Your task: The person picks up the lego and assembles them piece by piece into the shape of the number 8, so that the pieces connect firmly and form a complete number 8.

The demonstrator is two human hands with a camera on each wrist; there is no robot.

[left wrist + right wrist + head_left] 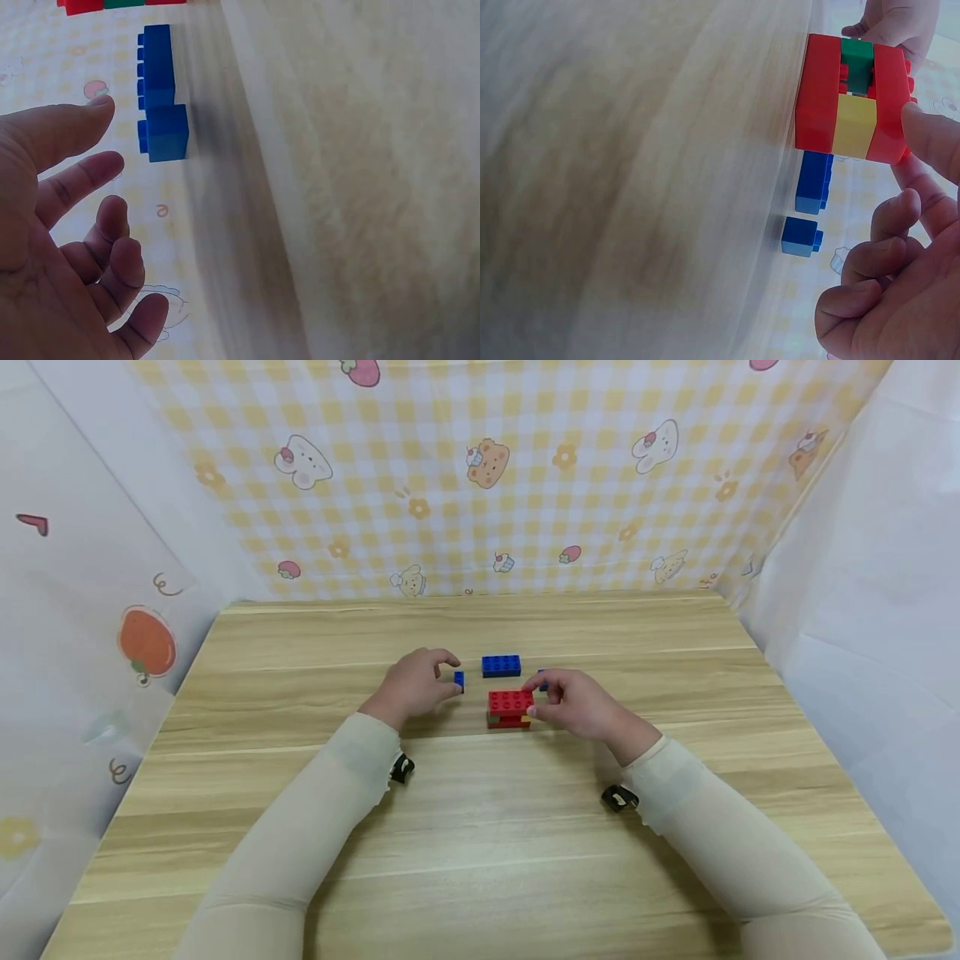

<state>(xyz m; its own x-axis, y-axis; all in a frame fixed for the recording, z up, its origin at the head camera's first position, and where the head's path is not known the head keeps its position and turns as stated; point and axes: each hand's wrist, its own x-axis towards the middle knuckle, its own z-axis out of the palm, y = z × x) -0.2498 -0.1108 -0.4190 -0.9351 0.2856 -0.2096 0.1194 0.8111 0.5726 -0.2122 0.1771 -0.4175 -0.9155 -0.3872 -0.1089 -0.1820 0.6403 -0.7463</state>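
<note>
A small stack stands on the table, with a red brick (512, 700) on top and another red brick (817, 97) below. Between them sit a green brick (857, 66) and a yellow brick (853, 126), a gap dividing the two. My right hand (581, 706) pinches the right end of the top red brick with thumb and forefinger, its other fingers curled. To the left, my left hand (416, 685) hovers by a small blue brick (459, 680), thumb and fingers apart and nothing held. The left wrist view shows that small brick (166, 133) beyond the thumb.
Behind the stack lies a longer blue brick (500, 667). Another small blue brick (543, 683) is partly hidden by my right hand. The wooden table (480, 860) meets a checked cloth (450, 527) at the back, with white cloth at both sides.
</note>
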